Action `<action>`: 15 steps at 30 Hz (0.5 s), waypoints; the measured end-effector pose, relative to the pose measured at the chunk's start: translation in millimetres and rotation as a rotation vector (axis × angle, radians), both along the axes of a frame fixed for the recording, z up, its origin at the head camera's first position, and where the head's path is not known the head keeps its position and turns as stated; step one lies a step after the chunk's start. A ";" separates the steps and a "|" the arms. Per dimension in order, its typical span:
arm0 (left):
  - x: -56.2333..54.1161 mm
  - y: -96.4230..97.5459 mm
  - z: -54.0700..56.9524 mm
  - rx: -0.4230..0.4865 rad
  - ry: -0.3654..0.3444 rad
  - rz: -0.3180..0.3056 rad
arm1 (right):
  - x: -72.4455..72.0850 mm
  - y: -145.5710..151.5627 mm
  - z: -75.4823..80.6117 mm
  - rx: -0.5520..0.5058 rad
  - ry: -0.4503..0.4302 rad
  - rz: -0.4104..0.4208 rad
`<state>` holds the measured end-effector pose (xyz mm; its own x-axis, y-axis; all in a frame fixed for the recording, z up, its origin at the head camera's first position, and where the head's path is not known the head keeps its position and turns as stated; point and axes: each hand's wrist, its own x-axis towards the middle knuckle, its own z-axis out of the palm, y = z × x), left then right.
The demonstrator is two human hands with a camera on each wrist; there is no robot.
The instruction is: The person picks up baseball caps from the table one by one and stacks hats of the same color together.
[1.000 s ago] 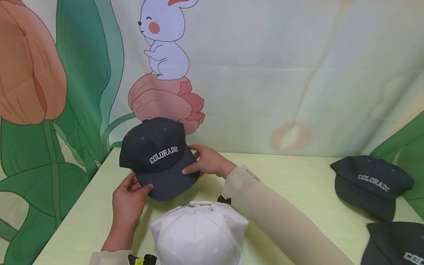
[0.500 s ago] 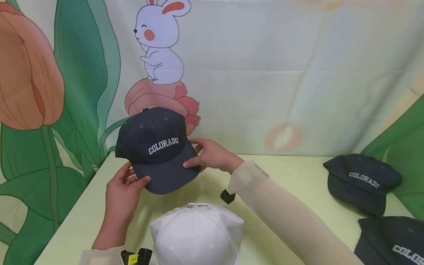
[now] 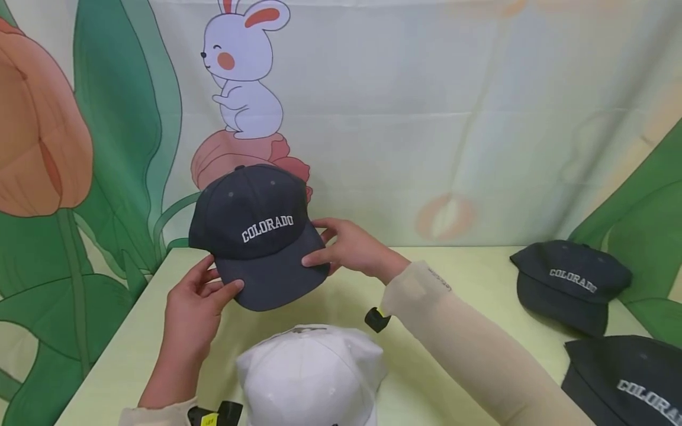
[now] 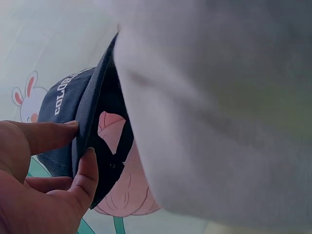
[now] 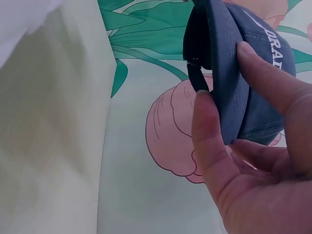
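A navy baseball cap (image 3: 261, 207) with white COLORADO lettering is held up in front of the backdrop, brim toward me and slightly tilted. My left hand (image 3: 194, 307) pinches the brim's left side, thumb on top. On the brim's right side, my right hand (image 3: 354, 248) pinches in the same way. In the left wrist view, the thumb and fingers grip the brim of the cap (image 4: 90, 107), and its back strap shows behind. The right wrist view has the brim of the cap (image 5: 226, 73) between thumb and fingers. Nearer to me stands a white cap (image 3: 311, 376), touched by neither hand.
Two more navy COLORADO caps lie at the right: one cap (image 3: 572, 284) farther back, another cap (image 3: 629, 373) nearer and cut off by the frame. The pale yellow table (image 3: 458, 290) meets a printed cloth backdrop (image 3: 373, 118) at its back edge.
The navy cap has risen off low over the table and turned slightly, with both hands keeping hold of its brim. The view has shifted, so the caps at right appear farther left.
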<state>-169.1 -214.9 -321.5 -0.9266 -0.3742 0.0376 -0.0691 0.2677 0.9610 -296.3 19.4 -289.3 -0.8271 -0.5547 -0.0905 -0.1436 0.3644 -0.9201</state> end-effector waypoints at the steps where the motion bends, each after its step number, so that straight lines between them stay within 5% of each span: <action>1: 0.5 1.4 0.9 0.003 -0.004 -0.007 | 2.1 2.3 1.0 0.001 0.002 -0.007; 15: 12.0 27.2 16.8 0.018 -0.029 -0.141 | 28.6 40.0 -3.3 -0.025 -0.027 -0.112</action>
